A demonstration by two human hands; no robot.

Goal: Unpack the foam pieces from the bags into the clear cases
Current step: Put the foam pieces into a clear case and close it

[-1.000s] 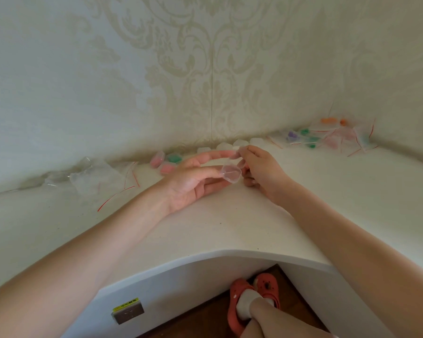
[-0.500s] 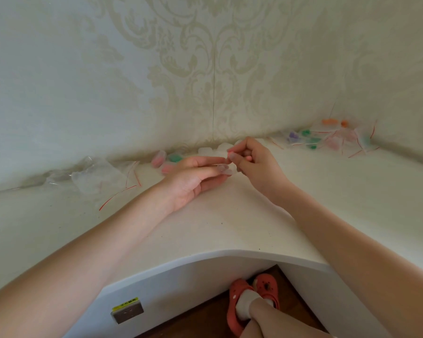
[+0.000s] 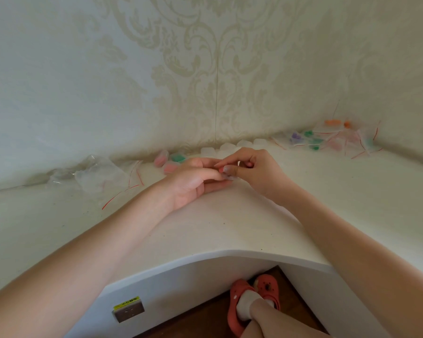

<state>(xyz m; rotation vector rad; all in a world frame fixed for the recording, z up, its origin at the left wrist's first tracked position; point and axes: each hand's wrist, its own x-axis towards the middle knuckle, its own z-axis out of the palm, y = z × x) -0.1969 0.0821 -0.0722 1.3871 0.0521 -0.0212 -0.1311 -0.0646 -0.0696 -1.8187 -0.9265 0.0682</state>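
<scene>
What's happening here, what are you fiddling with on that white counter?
A person is working with both hands over a white counter. The left hand and right hand meet on one small clear case, and the right fingertips seem to press something pink into it. By the wall lie filled cases holding pink and green foam, then a row of empty-looking cases. Emptied bags lie on the left, and bags with coloured pieces wait in the right corner.

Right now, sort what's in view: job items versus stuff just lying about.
Job: clear case held between left hand and right hand; filled cases; empty cases; bagged foam pieces; emptied bags.

Lying about: orange slippers; wall socket.
</scene>
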